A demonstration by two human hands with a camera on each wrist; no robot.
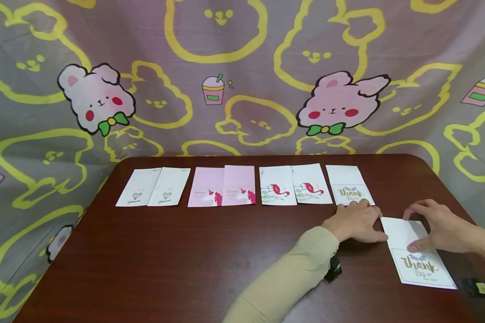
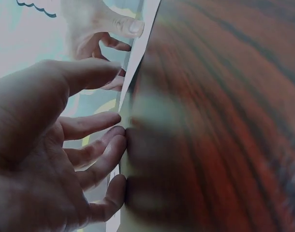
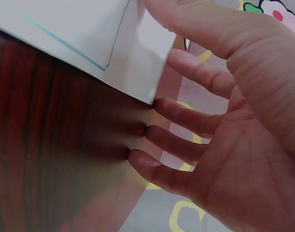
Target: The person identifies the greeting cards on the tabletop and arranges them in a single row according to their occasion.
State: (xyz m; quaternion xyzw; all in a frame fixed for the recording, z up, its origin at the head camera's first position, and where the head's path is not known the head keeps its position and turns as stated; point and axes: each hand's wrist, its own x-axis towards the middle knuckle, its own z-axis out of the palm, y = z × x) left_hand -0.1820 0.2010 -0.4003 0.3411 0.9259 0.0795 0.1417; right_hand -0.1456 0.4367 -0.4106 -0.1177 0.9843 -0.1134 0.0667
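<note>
At the right of the table, a white folded-looking card (image 1: 402, 233) printed with "Thank You" in gold lies slightly turned. My right hand (image 1: 448, 229) is over its right side, thumb across the white face. In the right wrist view the other fingers (image 3: 181, 118) are spread along the card's edge, tips at the tabletop. My left hand (image 1: 355, 220) rests palm down between this card and a matching thank-you card (image 1: 343, 175) behind it. Its thumb tip comes right at the nearer card's left edge. The left fingertips (image 2: 119, 188) touch down beside a white card edge.
Along the back of the dark wooden table (image 1: 178, 260) stand paired cards in a row: diamond cards (image 1: 139, 181), pink unicorn cards (image 1: 208, 179) and flamingo cards (image 1: 276, 177). A patterned cloth (image 1: 242, 76) hangs behind and at the sides.
</note>
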